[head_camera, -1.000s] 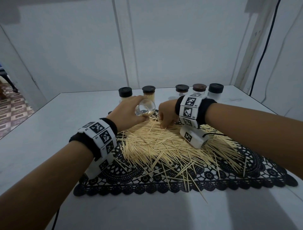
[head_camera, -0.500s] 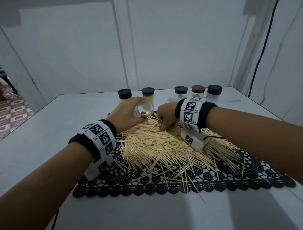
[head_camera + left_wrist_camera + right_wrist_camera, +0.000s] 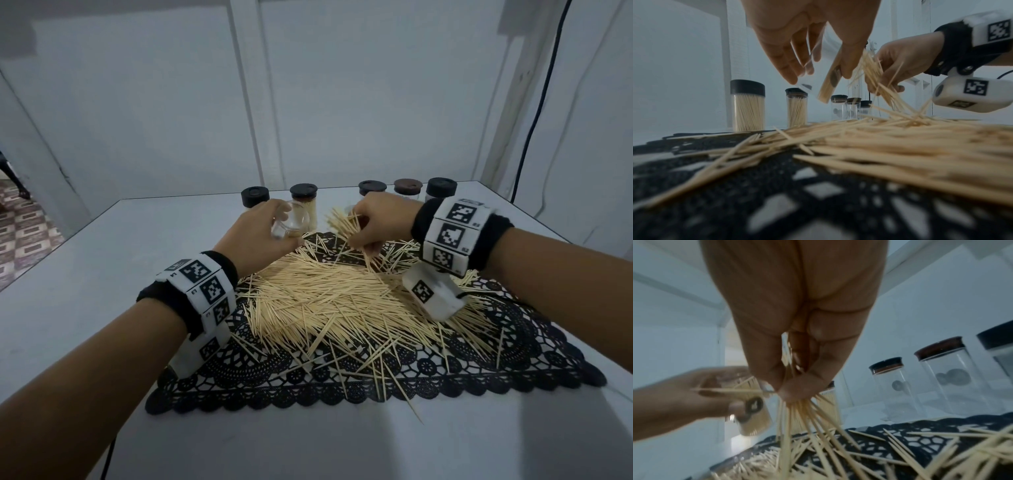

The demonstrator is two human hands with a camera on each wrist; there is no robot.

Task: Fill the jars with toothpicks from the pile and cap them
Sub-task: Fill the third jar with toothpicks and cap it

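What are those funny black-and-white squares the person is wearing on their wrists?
Both arms are bare, with no sleeves. Each wrist wears a black fabric band wrapped in white blocks printed with black square code patterns: left wristband, right wristband. Under each wrist hangs a small rounded white camera box, also bearing a code square, and a thin black cable leads from the right one.

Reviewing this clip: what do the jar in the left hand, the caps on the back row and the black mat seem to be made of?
Held jar: clear and glossy, glass or hard plastic, since toothpicks and fingers show through it.
Caps: dark, matte, probably plastic; one cap looks brown, possibly wood or cork.
Mat: black openwork, looks like crocheted lace or a moulded vinyl imitation; the table shows through its holes.
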